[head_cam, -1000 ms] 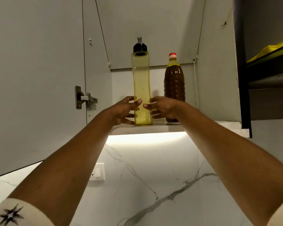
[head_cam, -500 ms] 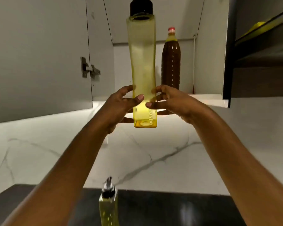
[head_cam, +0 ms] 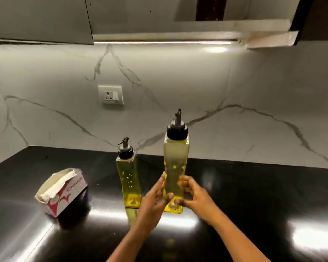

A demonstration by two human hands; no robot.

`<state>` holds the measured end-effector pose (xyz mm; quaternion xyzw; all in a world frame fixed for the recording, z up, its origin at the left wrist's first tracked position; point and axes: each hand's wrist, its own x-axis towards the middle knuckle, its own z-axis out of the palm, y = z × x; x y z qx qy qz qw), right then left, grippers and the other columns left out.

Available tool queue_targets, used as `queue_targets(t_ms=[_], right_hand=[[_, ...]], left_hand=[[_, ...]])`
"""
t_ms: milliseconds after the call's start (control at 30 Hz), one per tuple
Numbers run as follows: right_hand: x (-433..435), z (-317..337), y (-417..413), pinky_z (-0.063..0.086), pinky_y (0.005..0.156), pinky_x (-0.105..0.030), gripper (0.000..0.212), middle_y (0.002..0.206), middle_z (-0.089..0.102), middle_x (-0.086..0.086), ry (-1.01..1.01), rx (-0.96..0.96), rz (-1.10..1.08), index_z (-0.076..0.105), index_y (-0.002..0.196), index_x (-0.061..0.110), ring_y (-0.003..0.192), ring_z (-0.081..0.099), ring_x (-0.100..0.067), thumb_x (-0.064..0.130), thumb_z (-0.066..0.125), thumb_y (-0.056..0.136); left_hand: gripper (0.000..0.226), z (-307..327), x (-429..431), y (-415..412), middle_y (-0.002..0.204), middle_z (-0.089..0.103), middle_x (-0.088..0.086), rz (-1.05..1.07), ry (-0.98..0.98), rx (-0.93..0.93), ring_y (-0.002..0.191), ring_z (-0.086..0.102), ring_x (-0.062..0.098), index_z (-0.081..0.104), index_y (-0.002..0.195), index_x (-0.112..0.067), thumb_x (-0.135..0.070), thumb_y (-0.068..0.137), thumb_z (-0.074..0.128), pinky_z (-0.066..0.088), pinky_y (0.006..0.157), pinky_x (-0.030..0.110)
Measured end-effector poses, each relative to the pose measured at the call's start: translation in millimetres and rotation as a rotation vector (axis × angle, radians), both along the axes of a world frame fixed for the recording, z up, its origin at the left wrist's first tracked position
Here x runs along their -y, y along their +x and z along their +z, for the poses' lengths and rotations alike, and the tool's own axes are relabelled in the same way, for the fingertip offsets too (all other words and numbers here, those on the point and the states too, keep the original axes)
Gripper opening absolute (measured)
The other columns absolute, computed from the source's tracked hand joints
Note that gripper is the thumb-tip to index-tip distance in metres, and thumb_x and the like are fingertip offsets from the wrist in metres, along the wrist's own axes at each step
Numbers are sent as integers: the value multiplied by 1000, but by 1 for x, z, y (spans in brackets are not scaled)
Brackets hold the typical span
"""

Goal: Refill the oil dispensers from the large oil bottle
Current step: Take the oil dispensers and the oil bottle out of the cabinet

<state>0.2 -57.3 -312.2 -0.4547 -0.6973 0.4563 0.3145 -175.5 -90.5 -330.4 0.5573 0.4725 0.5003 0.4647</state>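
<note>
The black glossy bench [head_cam: 254,195] runs back to a marble-patterned wall [head_cam: 235,82], and its back edge meets that wall in a straight line behind both bottles. At the far left the back edge turns a corner toward the viewer. The right half of the bench is bare and reflective, so the widest free surface lies to the right of the hands. Above, the underside of the wall cabinet [head_cam: 169,35] carries a lit strip, well clear of the bottle tops. A socket plate [head_cam: 111,94] sits on the wall above the left bottle.

Both hands are clamped on the tall yellow oil dispenser [head_cam: 175,163], low on its body. The left hand [head_cam: 153,201] wraps its left side with the thumb across the front; the right hand [head_cam: 195,197] closes on its right side, fingers curled round the back. The dispenser stands upright, its black spout cap on top, base at or just above the bench near the middle; whether it touches cannot be told.

A second oil dispenser [head_cam: 129,178], shorter in view, stands on the bench just left of the held one, apart from it. An open red-and-white carton [head_cam: 62,191] lies tilted near the left part of the bench.
</note>
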Motion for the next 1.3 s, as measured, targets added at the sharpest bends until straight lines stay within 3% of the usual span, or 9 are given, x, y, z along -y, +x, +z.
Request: queue_targets(t_ms=[167, 333, 600, 767, 933, 1000, 1067, 1200, 1300], right_hand=[[-17, -66, -13, 37, 85, 0, 69, 122, 55, 17, -112, 70, -24, 41, 128, 34, 112, 49, 7, 23, 81, 73], [-45, -101, -26, 38, 91, -5, 66, 121, 57, 17, -120, 93, -46, 42, 120, 43, 116, 49, 7, 20, 81, 72], [-85, -118, -48, 36, 83, 2, 71, 124, 54, 17, -144, 34, -63, 40, 133, 32, 111, 45, 17, 21, 79, 74], [-100, -117, -54, 36, 80, 4, 71, 128, 52, 11, -150, 39, -48, 37, 132, 35, 121, 45, -2, 19, 78, 76], [-96, -111, -46, 33, 108, -26, 97, 151, 31, 2, -154, 105, -15, 20, 146, 33, 140, 28, -15, 22, 81, 71], [-84, -106, -38, 26, 111, -33, 102, 154, 26, 1, -123, 161, -71, 13, 149, 32, 142, 23, -16, 24, 80, 72], [-66, -98, -28, 29, 109, -31, 93, 150, 33, 0, -74, 152, -129, 19, 148, 31, 139, 30, -16, 22, 77, 76], [-22, -64, -10, 41, 97, -20, 53, 124, 58, 5, 63, 78, -258, 50, 128, 27, 120, 52, -9, 16, 72, 82], [-1, -1, 1, 50, 83, -14, 26, 101, 67, 10, 189, -43, -276, 63, 107, 23, 100, 64, -6, 15, 70, 84]], left_hand=[[66, -74, -14, -6, 134, 59, -7, 112, -105, -108, 126, 55, 13, 36, 141, -43, -15, 89, 66, 44, 105, 50], [70, -99, -35, -12, 133, 60, -8, 171, -157, -126, 124, 55, 9, 37, 130, -63, -13, 89, 66, 46, 104, 45], [67, -107, -73, -29, 140, 54, -7, 178, -138, -155, 129, 49, 2, 30, 143, -41, -11, 92, 61, 44, 95, 12], [68, -105, -86, -34, 143, 50, -8, 165, -136, -153, 132, 45, 6, 27, 137, -51, -11, 93, 60, 43, 104, 20], [80, -97, -75, -32, 143, 41, -9, 128, -158, -236, 136, 35, 7, 15, 145, -45, -8, 91, 62, 37, 100, 11], [85, -95, -64, -30, 149, 37, 0, 166, -198, -248, 140, 33, 16, 9, 152, -34, -9, 91, 62, 36, 110, 29], [78, -90, -47, -27, 151, 37, 6, 239, -233, -210, 139, 37, 23, 16, 151, -32, -10, 92, 62, 38, 110, 39], [38, -56, -1, -11, 123, 62, -3, 311, -91, -170, 114, 60, 13, 52, 125, -28, -10, 93, 61, 48, 82, 11], [27, 7, 14, 3, 104, 68, -8, 292, 107, -129, 102, 66, 9, 61, 108, -29, -8, 91, 61, 51, 80, 12]])
